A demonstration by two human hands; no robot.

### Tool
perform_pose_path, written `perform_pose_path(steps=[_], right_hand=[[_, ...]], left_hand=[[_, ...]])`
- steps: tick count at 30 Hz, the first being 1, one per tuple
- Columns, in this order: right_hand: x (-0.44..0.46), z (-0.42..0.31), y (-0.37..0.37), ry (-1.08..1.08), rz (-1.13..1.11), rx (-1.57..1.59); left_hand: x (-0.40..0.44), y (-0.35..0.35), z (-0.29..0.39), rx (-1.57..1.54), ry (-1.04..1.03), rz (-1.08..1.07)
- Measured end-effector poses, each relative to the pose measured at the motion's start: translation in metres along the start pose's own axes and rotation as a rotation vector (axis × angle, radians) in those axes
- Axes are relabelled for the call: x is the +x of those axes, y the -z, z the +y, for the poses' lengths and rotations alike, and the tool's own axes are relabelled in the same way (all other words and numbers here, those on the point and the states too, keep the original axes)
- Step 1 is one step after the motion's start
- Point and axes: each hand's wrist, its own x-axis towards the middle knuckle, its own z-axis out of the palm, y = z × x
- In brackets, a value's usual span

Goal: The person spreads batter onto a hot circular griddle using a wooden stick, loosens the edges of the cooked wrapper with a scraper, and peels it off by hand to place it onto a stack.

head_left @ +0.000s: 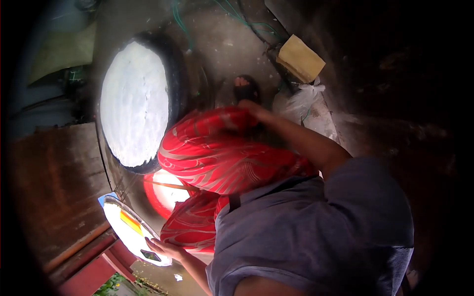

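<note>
My left hand [164, 248] is at the lower left, its fingers stretched out over the near edge of a long white tray-like object [129, 239]. On that object lie a yellow-orange strip [131, 223] and a small dark rectangle [150, 255]. My right hand [251, 107] reaches down beside my red patterned clothing [222, 148], near a foot in a dark sandal [246, 89]. Its fingers are hidden or too blurred to read. A large round container with a white surface [134, 103] and a dark rim stands in front of my knees.
Between my knees and the white object is a red-rimmed round container [154, 196] with a bright inside. A tan block [301, 58] and a clear plastic bag [307, 101] lie at the upper right. Green cords [181, 23] cross the floor. A brown panel [57, 182] stands at the left.
</note>
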Motion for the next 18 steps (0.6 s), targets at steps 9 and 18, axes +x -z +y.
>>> perform_pose_path(steps=[9,18], right_hand=[[-0.105,-0.068,-0.055,0.760,-0.168,-0.280],[-0.069,-0.058,-0.076,0.401,0.266,0.050]], left_hand=[[0.010,-0.001,-0.023,0.213,-0.048,0.009],[0.003,-0.011,0.029,0.266,-0.118,-0.049]])
